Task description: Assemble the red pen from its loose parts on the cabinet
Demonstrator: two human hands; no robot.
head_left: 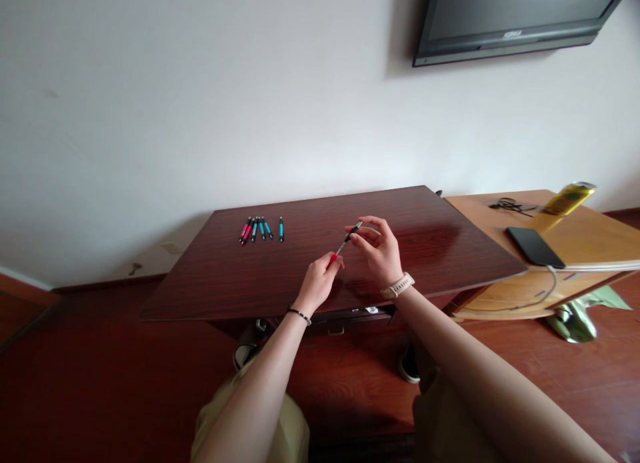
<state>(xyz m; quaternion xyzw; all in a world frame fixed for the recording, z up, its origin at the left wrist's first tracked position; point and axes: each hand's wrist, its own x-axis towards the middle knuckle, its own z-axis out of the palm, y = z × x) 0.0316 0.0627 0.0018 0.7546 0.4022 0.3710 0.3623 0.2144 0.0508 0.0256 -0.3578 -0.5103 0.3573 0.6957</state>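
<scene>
Over the dark wooden table (300, 283), both hands hold one pen in a slanting line. My left hand (320, 280) is closed on its red end. My right hand (383, 250), with a light watch strap at the wrist, pinches the black part (353, 232), whose silvery end points up and right. A thin pale section (341, 248) shows between the red and black parts. At the table's left lie several more pens: red ones (247, 230) bunched beside blue ones (261, 229), and a single blue pen (281, 230) slightly apart.
To the right stands a lighter wooden cabinet (605, 233) bearing a black phone (535, 246) with a white cable, a dark coiled cord (511, 205) and a yellow can (570, 198). A television (515, 23) hangs on the wall. Green fabric (580, 320) lies on the floor.
</scene>
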